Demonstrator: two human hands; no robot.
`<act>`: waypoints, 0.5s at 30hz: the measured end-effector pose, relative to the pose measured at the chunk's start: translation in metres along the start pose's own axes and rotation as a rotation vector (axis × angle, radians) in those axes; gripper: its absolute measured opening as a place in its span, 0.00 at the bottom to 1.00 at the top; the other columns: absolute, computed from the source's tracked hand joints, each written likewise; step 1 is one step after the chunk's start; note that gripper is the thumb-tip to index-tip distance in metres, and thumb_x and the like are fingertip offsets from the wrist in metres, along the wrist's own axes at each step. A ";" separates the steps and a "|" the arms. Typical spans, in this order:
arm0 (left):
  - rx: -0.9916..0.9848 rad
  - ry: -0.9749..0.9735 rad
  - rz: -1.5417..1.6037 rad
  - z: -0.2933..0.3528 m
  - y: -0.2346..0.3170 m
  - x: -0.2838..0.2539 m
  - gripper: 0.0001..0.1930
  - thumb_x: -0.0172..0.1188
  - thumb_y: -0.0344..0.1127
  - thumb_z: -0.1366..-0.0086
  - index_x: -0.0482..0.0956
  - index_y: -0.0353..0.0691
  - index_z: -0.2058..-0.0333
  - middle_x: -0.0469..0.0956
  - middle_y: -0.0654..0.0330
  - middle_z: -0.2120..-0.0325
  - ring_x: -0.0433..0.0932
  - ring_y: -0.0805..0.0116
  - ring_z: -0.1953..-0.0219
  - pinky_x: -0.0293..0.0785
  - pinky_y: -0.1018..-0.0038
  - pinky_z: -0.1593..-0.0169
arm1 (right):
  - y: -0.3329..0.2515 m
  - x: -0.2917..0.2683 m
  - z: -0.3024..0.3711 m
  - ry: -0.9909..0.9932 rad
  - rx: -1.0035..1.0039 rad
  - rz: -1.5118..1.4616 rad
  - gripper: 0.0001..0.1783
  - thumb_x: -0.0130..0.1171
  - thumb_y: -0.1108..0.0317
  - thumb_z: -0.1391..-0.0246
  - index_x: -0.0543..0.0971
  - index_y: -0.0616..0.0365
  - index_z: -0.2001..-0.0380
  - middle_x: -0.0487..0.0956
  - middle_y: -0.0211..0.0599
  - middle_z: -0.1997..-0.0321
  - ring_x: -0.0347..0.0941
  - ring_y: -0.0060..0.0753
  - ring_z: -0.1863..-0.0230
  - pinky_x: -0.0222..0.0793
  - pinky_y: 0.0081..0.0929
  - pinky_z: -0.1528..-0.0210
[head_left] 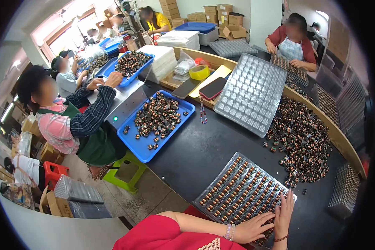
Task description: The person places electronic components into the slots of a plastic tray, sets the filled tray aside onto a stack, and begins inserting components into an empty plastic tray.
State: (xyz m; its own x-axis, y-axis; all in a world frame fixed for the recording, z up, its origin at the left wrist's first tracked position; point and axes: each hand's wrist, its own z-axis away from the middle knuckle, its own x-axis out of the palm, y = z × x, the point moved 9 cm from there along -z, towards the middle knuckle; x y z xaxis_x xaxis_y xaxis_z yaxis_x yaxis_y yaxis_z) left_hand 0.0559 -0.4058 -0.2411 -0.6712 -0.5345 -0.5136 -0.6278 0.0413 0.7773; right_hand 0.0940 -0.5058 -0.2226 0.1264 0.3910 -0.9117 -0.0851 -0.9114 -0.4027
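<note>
A clear plastic tray (pixel 215 182) lies on the dark table before me, with rows of small copper-wound coils (pixel 241 189) in its pockets. My left hand (pixel 254 228) rests over the near part of this tray, fingers stretched out and pointing right. Beside it, my right hand (pixel 283 211) lies along the tray's right edge with its fingers extended. The two hands meet or nearly meet at the fingertips of the left. Some coils under my palms are hidden. Beyond the right hand spreads a large heap of loose coils (pixel 306 141).
An empty pocketed tray (pixel 250 93) leans near the heap. A blue tray (pixel 143 155) of coils sits at the table's left edge. Phones (pixel 212 88) and yellow tape (pixel 199 72) lie farther back. Stacked trays (pixel 345 189) stand at right. Co-workers sit at left and across.
</note>
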 end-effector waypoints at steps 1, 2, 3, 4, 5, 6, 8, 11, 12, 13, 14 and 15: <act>-0.019 -0.008 0.003 0.001 -0.001 0.000 0.28 0.53 0.34 0.39 0.56 0.36 0.42 0.46 0.43 0.39 0.46 0.45 0.36 0.47 0.56 0.36 | 0.001 0.002 0.001 0.000 -0.007 -0.001 0.23 0.45 0.72 0.44 0.64 0.59 0.44 0.53 0.49 0.33 0.44 0.52 0.31 0.38 0.46 0.32; 0.002 0.035 -0.016 0.001 0.006 -0.010 0.27 0.53 0.33 0.40 0.57 0.35 0.43 0.50 0.43 0.41 0.49 0.45 0.37 0.50 0.57 0.36 | 0.005 0.003 0.002 -0.004 0.003 -0.012 0.24 0.44 0.71 0.43 0.63 0.58 0.42 0.52 0.49 0.32 0.43 0.51 0.31 0.37 0.46 0.32; 0.001 0.038 -0.016 0.001 0.007 -0.014 0.27 0.53 0.33 0.40 0.57 0.35 0.43 0.50 0.43 0.41 0.49 0.45 0.37 0.50 0.57 0.36 | 0.007 0.003 0.003 -0.008 0.013 -0.022 0.25 0.44 0.70 0.43 0.61 0.58 0.41 0.51 0.48 0.32 0.43 0.51 0.31 0.36 0.46 0.32; 0.024 0.059 -0.037 0.002 0.012 -0.018 0.26 0.53 0.33 0.40 0.58 0.35 0.44 0.52 0.43 0.42 0.51 0.45 0.38 0.51 0.57 0.37 | 0.008 0.001 0.007 0.004 0.031 -0.048 0.25 0.44 0.70 0.43 0.61 0.59 0.41 0.52 0.49 0.32 0.44 0.51 0.31 0.36 0.46 0.32; 0.055 0.075 -0.045 0.000 0.017 -0.021 0.26 0.53 0.33 0.40 0.59 0.35 0.44 0.54 0.43 0.43 0.53 0.45 0.39 0.52 0.57 0.37 | 0.009 -0.002 0.011 0.003 0.044 -0.036 0.25 0.44 0.70 0.43 0.61 0.59 0.41 0.52 0.49 0.32 0.44 0.51 0.31 0.36 0.46 0.32; 0.092 0.139 -0.050 -0.002 0.024 -0.027 0.25 0.54 0.32 0.42 0.61 0.35 0.46 0.57 0.44 0.45 0.56 0.45 0.41 0.55 0.58 0.39 | 0.010 -0.007 0.017 0.024 0.044 -0.060 0.25 0.44 0.71 0.44 0.62 0.59 0.41 0.52 0.49 0.32 0.44 0.51 0.31 0.36 0.46 0.32; 0.135 0.169 0.027 -0.009 0.034 -0.037 0.23 0.55 0.29 0.44 0.64 0.34 0.49 0.60 0.44 0.48 0.60 0.45 0.44 0.58 0.58 0.41 | 0.012 -0.018 0.031 0.087 0.067 -0.120 0.25 0.43 0.74 0.45 0.63 0.60 0.42 0.54 0.51 0.33 0.46 0.53 0.32 0.37 0.45 0.32; 0.116 0.163 -0.060 -0.017 0.038 -0.059 0.23 0.57 0.26 0.50 0.68 0.36 0.53 0.65 0.46 0.51 0.65 0.46 0.48 0.63 0.59 0.45 | -0.006 -0.031 0.035 0.231 -0.018 -0.149 0.23 0.44 0.77 0.48 0.67 0.61 0.47 0.59 0.53 0.36 0.51 0.55 0.34 0.46 0.42 0.35; 0.099 0.201 -0.100 -0.013 0.041 -0.069 0.23 0.57 0.25 0.51 0.70 0.37 0.53 0.65 0.47 0.51 0.65 0.47 0.48 0.63 0.59 0.44 | -0.008 -0.031 0.039 0.265 -0.047 -0.153 0.19 0.44 0.79 0.48 0.69 0.62 0.51 0.61 0.53 0.38 0.54 0.55 0.36 0.51 0.41 0.36; 0.098 0.206 -0.147 -0.012 0.027 -0.075 0.23 0.55 0.21 0.52 0.71 0.38 0.54 0.66 0.47 0.51 0.65 0.47 0.47 0.62 0.58 0.44 | -0.014 -0.033 0.035 0.309 -0.074 -0.174 0.16 0.45 0.80 0.49 0.72 0.62 0.56 0.64 0.52 0.39 0.58 0.54 0.38 0.55 0.40 0.39; 0.110 0.182 -0.147 -0.015 0.026 -0.087 0.23 0.52 0.18 0.53 0.73 0.38 0.55 0.67 0.48 0.51 0.66 0.48 0.47 0.62 0.58 0.43 | -0.013 -0.036 0.040 0.385 -0.075 -0.218 0.13 0.46 0.80 0.51 0.74 0.61 0.61 0.66 0.52 0.41 0.62 0.51 0.40 0.57 0.39 0.40; 0.123 0.180 -0.138 -0.020 0.028 -0.096 0.18 0.51 0.19 0.52 0.74 0.37 0.59 0.68 0.47 0.52 0.66 0.47 0.47 0.61 0.57 0.42 | -0.017 -0.043 0.045 0.402 -0.076 -0.243 0.14 0.46 0.83 0.54 0.76 0.61 0.65 0.70 0.52 0.45 0.67 0.48 0.44 0.63 0.36 0.44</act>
State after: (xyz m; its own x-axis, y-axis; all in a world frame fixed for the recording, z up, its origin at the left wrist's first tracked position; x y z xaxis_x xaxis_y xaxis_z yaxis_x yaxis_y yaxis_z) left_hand 0.1106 -0.3706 -0.1626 -0.5020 -0.6834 -0.5301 -0.7588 0.0540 0.6491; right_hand 0.0451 -0.5014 -0.1798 0.5070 0.5272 -0.6819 0.0651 -0.8123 -0.5796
